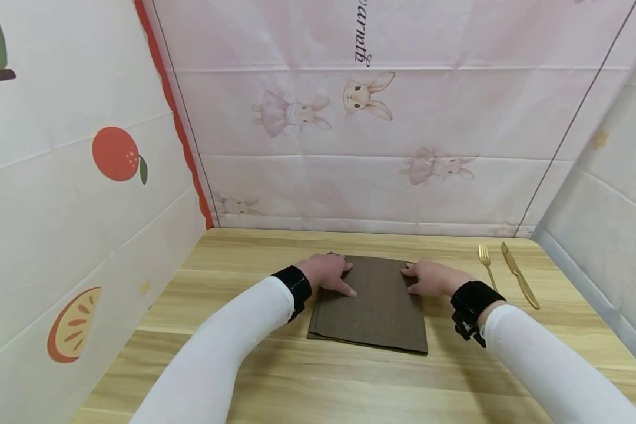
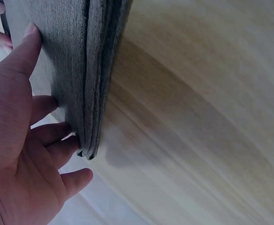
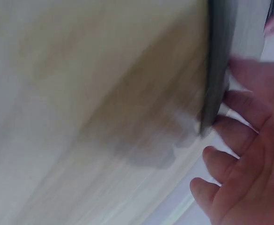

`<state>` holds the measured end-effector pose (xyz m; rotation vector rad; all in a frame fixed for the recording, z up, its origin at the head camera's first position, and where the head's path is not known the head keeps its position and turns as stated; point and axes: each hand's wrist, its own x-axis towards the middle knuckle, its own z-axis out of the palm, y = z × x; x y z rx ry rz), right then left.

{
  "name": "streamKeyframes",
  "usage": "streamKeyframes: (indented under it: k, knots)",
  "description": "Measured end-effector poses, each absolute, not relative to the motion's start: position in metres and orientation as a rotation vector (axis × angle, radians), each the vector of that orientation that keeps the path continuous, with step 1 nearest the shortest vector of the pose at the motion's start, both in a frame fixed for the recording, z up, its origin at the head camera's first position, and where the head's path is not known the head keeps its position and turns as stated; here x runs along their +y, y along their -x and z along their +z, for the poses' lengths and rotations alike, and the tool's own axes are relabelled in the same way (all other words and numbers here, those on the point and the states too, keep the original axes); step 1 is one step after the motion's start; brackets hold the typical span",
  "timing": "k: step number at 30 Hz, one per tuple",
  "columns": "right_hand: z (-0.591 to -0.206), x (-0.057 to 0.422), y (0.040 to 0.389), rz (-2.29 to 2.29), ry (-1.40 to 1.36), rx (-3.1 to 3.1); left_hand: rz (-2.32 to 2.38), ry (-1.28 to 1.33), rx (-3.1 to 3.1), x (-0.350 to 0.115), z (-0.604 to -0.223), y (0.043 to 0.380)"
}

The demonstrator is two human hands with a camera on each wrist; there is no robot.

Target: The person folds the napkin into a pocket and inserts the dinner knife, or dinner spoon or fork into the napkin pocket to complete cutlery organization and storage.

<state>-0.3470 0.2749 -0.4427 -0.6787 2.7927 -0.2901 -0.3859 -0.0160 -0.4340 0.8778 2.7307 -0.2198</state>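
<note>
Brown cloth (image 1: 378, 315): folded nearly square, lying flat on the desk, towards 5 o'clock from the head view's centre; several layers show along its left edge. Directions below are taken from the cloth.
Left hand (image 1: 330, 274): at 10 o'clock, fingers spread on the cloth; the grip is loose, clasping nothing.
Right hand (image 1: 430, 278): at 2 o'clock, fingertips at the right edge, grip likewise slack; its wrist view is blurred.
Reason for the hold: touching opposite edges probably keeps the layers flat and lined up.
Gold fork (image 1: 485, 259): between 2 and 3 o'clock; the gold knife (image 1: 517, 272) lies just beyond, perhaps leaving the cloth working room.
Desk (image 1: 360, 388): pale, streaked wood grain.
Walls (image 1: 318, 194): creased sheeting, with rabbit prints (image 1: 357, 96) at 12 o'clock and fruit prints (image 1: 115, 154) around 9 to 10.
</note>
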Motion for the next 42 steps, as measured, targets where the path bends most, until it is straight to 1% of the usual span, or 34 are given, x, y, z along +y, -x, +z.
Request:
streamKeyframes:
  k: [7, 13, 20, 23, 27, 32, 42]
  knots:
    - [-0.442, 0.248, 0.298, -0.096, 0.764, 2.799, -0.323, -0.927, 2.753, -0.013, -0.431, 0.387]
    - [-0.444, 0.232, 0.252, 0.134, 0.821, 2.804, -0.272, -0.908, 2.741, -0.011, -0.427, 0.387]
    - [-0.439, 0.219, 0.198, 0.226, 0.765, 2.777, -0.232, -0.905, 2.750, -0.009, -0.429, 0.389]
    - [-0.438, 0.215, 0.183, 0.241, 0.774, 2.788, -0.195, -0.925, 2.763, -0.013, -0.431, 0.392]
    - [-0.440, 0.217, 0.175, 0.134, 0.759, 2.817, -0.164, -0.971, 2.776, -0.022, -0.436, 0.397]
    - [-0.442, 0.227, 0.178, -0.019, 0.743, 2.810, -0.167, -0.983, 2.777, -0.037, -0.439, 0.400]
    - [-0.436, 0.256, 0.203, -0.141, 0.731, 2.752, -0.210, -1.028, 2.771, -0.070, -0.437, 0.384]
